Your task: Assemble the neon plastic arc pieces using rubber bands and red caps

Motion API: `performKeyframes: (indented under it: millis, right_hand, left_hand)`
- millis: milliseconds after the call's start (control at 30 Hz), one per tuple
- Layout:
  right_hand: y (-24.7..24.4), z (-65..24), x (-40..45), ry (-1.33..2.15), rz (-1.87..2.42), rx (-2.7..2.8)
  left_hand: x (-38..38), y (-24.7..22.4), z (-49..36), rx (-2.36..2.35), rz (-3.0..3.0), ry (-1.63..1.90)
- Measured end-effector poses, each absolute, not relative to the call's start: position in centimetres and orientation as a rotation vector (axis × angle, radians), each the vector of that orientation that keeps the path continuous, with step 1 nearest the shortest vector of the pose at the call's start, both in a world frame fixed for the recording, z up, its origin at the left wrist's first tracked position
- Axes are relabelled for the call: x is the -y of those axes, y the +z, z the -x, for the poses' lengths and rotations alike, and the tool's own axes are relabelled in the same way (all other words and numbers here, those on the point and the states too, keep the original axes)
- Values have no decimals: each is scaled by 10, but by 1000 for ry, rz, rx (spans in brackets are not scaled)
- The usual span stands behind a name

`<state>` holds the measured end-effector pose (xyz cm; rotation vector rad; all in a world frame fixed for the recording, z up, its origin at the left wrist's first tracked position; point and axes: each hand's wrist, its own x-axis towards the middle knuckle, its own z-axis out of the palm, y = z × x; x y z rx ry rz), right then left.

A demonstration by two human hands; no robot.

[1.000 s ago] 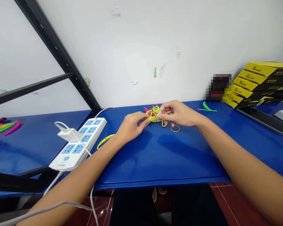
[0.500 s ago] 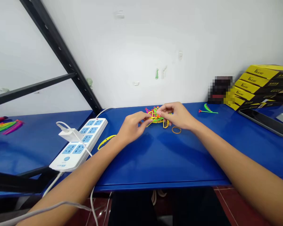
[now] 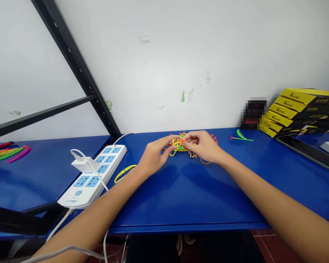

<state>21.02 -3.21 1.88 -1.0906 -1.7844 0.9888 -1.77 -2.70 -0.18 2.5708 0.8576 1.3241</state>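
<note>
From the head camera, a tangle of bright plastic strips (image 3: 181, 143) sits on the blue counter (image 3: 214, 197), near the back by the wall. The left hand (image 3: 155, 157) is just to the left of the tangle, and the right hand (image 3: 204, 146) is just to the right of it. Both hands are bent and nearly closed, and their fingertips pinch the tangle from each side. I cannot tell which strip each hand has. The strips are yellow, green, pink and orange, and most are in one knotted lump, so there is a lot of tangle left. A few loose bits lie apart from it. A thin green strip with a red tip (image 3: 241, 137) lies to the right of the tangle. A yellow strip (image 3: 124, 174) lies to the left of it, by a white power strip (image 3: 94, 175). A brown rubber band (image 3: 205, 162) lies just below the tangle, partly hidden by the right hand. Far to the left of the tangle is a bunch of colored strips (image 3: 9, 154). Far to the right are stacked yellow boxes (image 3: 298, 111) and a phone (image 3: 307, 152).
</note>
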Motion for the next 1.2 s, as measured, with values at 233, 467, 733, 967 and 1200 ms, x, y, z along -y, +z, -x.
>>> performKeyframes:
  millis: [233,467,733,967,1200]
  right_hand:
    - [17,-206,32,941,1025,1776]
    - [19,-204,33,954,1040,1747]
    - [19,-201,36,976,1066,1780]
    - [18,-202,35,980,1078,1769]
    - [16,-201,35,993,1031,1660]
  left_hand:
    - [30,3,18,-779,-2641,1369]
    - [29,1,18,-756,-2634,1393]
    - [28,1,18,-842,-2569,1471]
    - [26,-3,15,-912,-2441,1531]
    - [27,-1,16,-1009,-2298,1544]
